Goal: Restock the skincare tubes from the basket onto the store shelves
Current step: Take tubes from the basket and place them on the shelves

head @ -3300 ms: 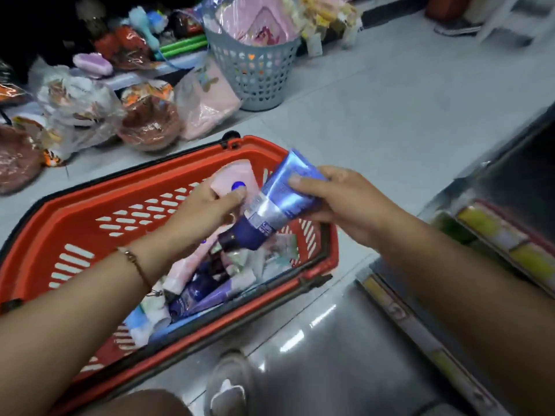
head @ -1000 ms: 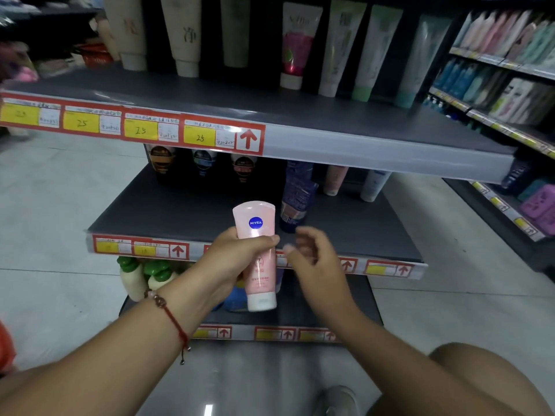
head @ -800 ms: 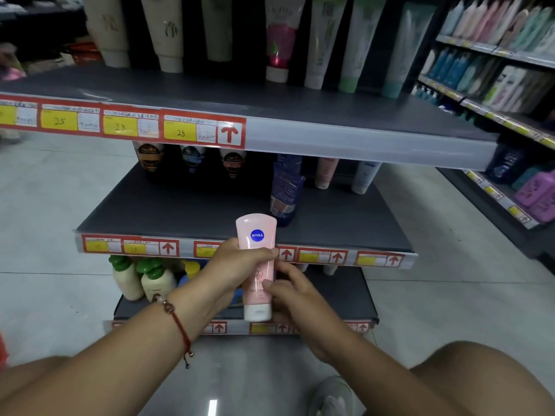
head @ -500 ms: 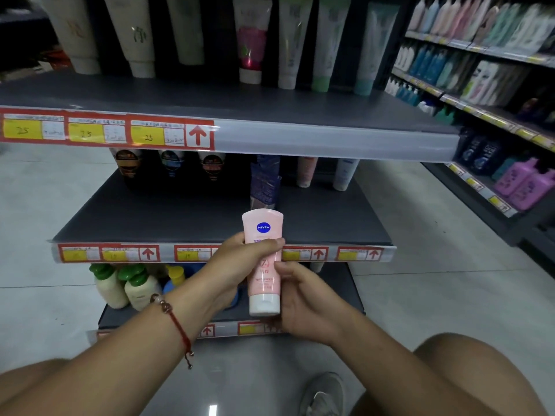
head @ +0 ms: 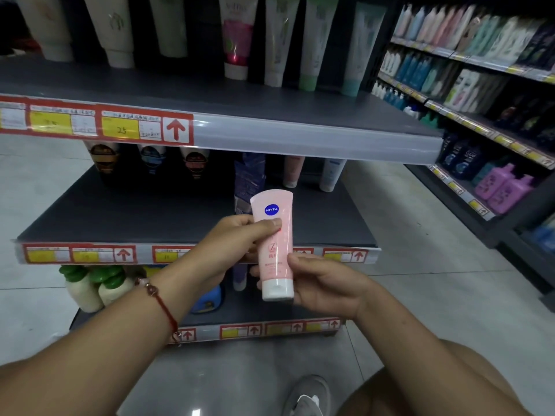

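Store aisle, pale tiled floor (head: 420, 235). Dark grey shelving unit ahead: top shelf (head: 300, 139), middle shelf (head: 135, 217), bottom shelf (head: 270, 328), each edged with red-and-yellow price tags (head: 120, 129) and red up-arrows. Readable on one tag: "25". Tubes standing cap-down along the back of the top and middle shelves. White bottles with green caps (head: 90, 288) on the bottom shelf at left. Second shelving run (head: 480, 121) at right, stocked with bottles.

Pink tube (head: 274, 244) held in the air in front of the middle shelf edge, touching no shelf. Long axis near vertical, slightly tilted; white cap down, crimped end up. Label: blue round "NIVEA" logo near the top, a "7" lower down; smaller print not legible.

Left hand (head: 231, 244): fingers clamped on the tube's upper half, thumb across the front. Right hand (head: 327, 283): fingers closed around the lower half beside the cap. Red cord bracelet (head: 162, 307) on the left wrist.
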A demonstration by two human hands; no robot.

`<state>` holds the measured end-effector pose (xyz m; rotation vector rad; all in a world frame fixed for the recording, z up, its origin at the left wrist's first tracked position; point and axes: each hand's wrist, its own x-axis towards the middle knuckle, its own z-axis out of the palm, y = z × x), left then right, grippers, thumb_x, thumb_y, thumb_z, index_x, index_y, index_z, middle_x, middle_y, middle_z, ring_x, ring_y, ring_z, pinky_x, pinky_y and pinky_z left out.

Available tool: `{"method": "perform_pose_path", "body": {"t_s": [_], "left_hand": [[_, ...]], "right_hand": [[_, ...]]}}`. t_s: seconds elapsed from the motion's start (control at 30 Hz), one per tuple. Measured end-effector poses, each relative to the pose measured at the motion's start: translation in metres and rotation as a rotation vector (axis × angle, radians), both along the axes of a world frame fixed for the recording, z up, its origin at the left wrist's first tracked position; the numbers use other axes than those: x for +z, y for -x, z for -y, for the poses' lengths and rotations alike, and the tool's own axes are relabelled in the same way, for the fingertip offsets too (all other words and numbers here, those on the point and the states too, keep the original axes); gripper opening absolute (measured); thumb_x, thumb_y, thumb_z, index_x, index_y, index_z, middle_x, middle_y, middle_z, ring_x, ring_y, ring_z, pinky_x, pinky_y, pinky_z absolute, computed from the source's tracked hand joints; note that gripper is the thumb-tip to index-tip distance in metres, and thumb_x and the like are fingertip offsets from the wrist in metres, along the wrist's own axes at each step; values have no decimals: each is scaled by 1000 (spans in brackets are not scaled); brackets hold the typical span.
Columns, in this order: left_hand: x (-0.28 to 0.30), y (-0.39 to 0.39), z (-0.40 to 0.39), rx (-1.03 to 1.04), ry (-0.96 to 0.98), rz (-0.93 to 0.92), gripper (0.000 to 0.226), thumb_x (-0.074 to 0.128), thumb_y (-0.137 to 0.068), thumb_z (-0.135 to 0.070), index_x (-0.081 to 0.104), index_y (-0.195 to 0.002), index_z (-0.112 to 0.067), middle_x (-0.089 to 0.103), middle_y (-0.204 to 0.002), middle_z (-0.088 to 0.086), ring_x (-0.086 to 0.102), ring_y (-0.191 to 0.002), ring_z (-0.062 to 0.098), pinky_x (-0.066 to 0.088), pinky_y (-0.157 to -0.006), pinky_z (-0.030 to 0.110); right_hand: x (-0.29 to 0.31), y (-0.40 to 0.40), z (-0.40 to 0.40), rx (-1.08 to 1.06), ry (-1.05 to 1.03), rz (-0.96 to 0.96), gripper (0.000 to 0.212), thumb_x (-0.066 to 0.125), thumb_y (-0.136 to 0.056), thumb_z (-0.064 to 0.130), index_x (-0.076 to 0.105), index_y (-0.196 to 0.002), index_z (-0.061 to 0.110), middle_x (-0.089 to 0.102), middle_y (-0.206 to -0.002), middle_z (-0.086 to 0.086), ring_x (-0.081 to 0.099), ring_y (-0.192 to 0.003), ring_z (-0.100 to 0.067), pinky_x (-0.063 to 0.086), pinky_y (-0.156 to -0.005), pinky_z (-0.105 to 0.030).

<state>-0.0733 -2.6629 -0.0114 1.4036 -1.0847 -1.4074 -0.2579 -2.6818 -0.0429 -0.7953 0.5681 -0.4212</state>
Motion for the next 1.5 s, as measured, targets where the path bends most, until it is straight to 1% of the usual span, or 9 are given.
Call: {"method": "perform_pose_path", "body": {"t_s": [0.1, 0.23, 0.3, 0.4, 0.5, 0.67, 0.8, 1.2, 1.5], "left_hand": [[3, -3, 5, -36, 8, -7, 19, 67, -90, -30, 72, -100, -15, 76, -86, 5, 70, -77, 17, 56, -77, 33], [2, -16, 13, -3, 98, 355, 16, 68, -89, -32, 71, -101, -22, 73, -91, -5, 66, -82, 9, 50, -77, 23], [1, -24, 14, -60, 127, 548, 21, 68, -88, -35, 69, -106, -25, 72, -93, -8, 66, -85, 6, 48, -77, 21], [0, -34, 15, -164, 127, 839, 31, 65, -88, -43, 64, -116, -30, 67, -99, -14, 63, -91, 5, 48, -77, 22], [-2, -41, 18, -260, 37, 1078, 41, 63, -81, -54, 60, -119, -38, 66, -109, -10, 62, -99, 13, 52, -87, 32], [-2, -48, 19, -330, -84, 1083, 42, 66, -62, -56, 62, -102, -43, 65, -99, -11, 62, -88, 14, 54, -81, 37], [2, -56, 15, -337, -64, 1066, 39, 64, -68, -58, 63, -104, -42, 65, -102, -13, 61, -92, 12, 52, -87, 36], [8, -93, -20, -278, -85, 1115, 35, 59, -87, -55, 58, -119, -41, 64, -108, -14, 60, -96, 9, 51, -88, 33], [12, -164, -102, -195, -115, 1161, 45, 61, -87, -49, 53, -130, -38, 63, -127, -9, 60, -110, 15, 49, -92, 33]], "right_hand": [[2, 2, 16, 11, 161, -98, 57, 74, -78, 14, 55, -131, 2, 66, -119, -15, 65, -109, -24, 54, -90, -37], [6, 2, 51, -254, 378, -402, 39, 68, -84, -1, 57, -121, 6, 70, -110, -14, 70, -97, -29, 59, -78, -39], [7, -5, 70, -423, 507, -546, 34, 74, -81, 5, 59, -111, 11, 71, -109, -10, 70, -97, -27, 57, -87, -44], [8, -21, 103, -620, 739, -720, 42, 81, -76, 17, 54, -107, 19, 65, -100, 4, 64, -87, -10, 52, -78, -23], [-1, -34, 140, -712, 899, -958, 40, 80, -65, 29, 58, -95, 14, 68, -91, 0, 65, -82, -17, 53, -70, -32], [-31, -42, 174, -855, 844, -1025, 51, 80, -57, 37, 54, -95, 14, 67, -85, -4, 66, -75, -21, 54, -64, -38], [-41, -45, 170, -795, 844, -1062, 57, 82, -67, 36, 46, -104, 12, 63, -108, -11, 59, -95, -27, 39, -73, -30], [-48, -55, 162, -691, 864, -1163, 68, 69, -63, 49, 53, -117, 12, 58, -115, -10, 56, -106, -27, 44, -85, -29], [-10, -101, 5, -91, 1417, -1224, 68, 58, -90, 42, 35, -147, 11, 34, -152, -12, 30, -140, -32, 26, -116, -41]]}}
